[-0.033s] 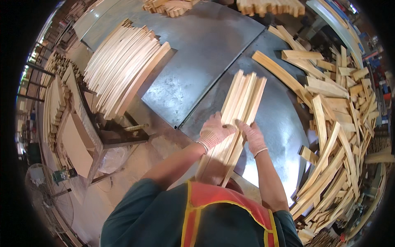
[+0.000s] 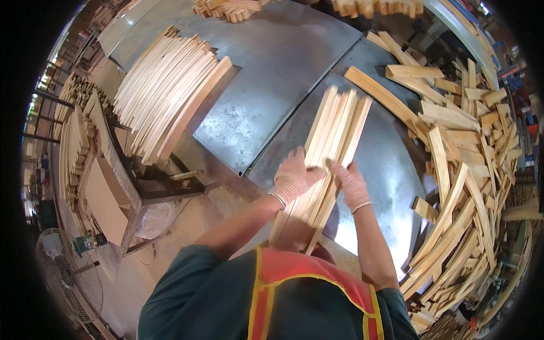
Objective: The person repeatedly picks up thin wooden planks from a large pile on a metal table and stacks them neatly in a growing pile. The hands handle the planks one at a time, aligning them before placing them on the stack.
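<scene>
A bundle of long, pale wooden strips [image 2: 318,184] lies lengthwise in front of me, its near end close to my body. My left hand [image 2: 293,174], in a pinkish-white knit glove, is wrapped round the bundle's left side, with the thumb lying across the top. On the other side my right hand [image 2: 349,184], gloved alike, grips the outer strips with its thumb on top. The strips stand side by side, and their far ends are uneven and slightly blurred. Beneath the bundle is the grey metal tabletop [image 2: 377,212]. The fingers under the wood are hidden.
A stack of pale strips [image 2: 170,93] stands at the left. Wood offcuts [image 2: 453,147] are heaped along the right side, and one curved piece [image 2: 385,102] juts onto the metal. More wood bundles [image 2: 377,7] sit at the far edge. A floor fan [image 2: 68,272] stands lower left.
The strip bundle's far ends have shifted slightly away from me, and the right-hand strips have moved a little to the right. My right hand has shifted slightly; both hands keep their grip.
</scene>
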The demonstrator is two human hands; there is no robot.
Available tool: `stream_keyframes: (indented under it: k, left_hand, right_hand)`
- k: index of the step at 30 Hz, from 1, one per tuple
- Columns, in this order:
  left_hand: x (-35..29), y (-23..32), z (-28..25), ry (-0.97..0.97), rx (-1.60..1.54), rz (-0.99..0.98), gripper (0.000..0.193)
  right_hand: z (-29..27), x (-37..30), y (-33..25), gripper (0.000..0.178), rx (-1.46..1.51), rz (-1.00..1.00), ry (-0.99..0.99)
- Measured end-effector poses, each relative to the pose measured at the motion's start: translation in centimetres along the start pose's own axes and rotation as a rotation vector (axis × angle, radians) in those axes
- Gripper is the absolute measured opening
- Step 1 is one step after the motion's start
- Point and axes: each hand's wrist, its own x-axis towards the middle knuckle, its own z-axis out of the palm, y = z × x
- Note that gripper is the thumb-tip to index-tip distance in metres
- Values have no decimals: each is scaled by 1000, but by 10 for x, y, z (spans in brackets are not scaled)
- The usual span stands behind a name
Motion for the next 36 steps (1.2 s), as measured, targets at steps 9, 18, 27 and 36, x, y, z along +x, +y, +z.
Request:
stream_keyframes:
  k: [9,18,27,36]
  left_hand:
    - [-18,110,-104,515,-408,684,96]
    - [28,-76,8,254,592,581,88]
    - [39,-83,2,-76,451,293,55]
    - [69,-84,-19,-187,-15,75,66]
  right_hand:
    - [-38,-66,-169,89,-82,-869,21]
    - [-14,-6,63,100,-622,-587,33]
    - [-25,13,54,54,-599,-144,-63]
    - [52,33,21,83,-37,178,-140]
